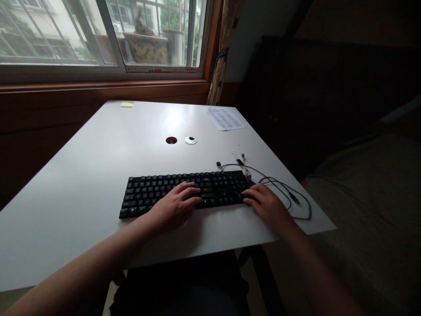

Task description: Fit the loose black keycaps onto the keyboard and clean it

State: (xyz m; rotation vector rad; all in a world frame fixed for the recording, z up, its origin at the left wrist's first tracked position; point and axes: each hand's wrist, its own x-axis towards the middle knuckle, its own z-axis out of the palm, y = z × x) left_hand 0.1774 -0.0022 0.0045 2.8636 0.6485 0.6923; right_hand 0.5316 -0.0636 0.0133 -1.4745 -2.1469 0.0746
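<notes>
A black full-size keyboard (158,188) lies on the white table, its right end a little farther back than its left. My left hand (179,199) rests over the middle of its front half, fingers stretched out and slightly apart, with nothing held. At the keyboard's right end is my right hand (263,201), its fingertips touching the corner keys and edge; the visible fingers are spread. Its underside is hidden. Just beyond the right hand, a small purple item (249,177) shows in part. A black cable (279,180) lies in loose loops beside it.
The white table (82,175) ends at a near edge by my lap. Farther back are a round hole (171,140), a round silver cover (190,140), printed sheets (226,119) and a yellow note (126,104). A small black plug (218,164) lies behind the keyboard. A window (158,39) stands beyond.
</notes>
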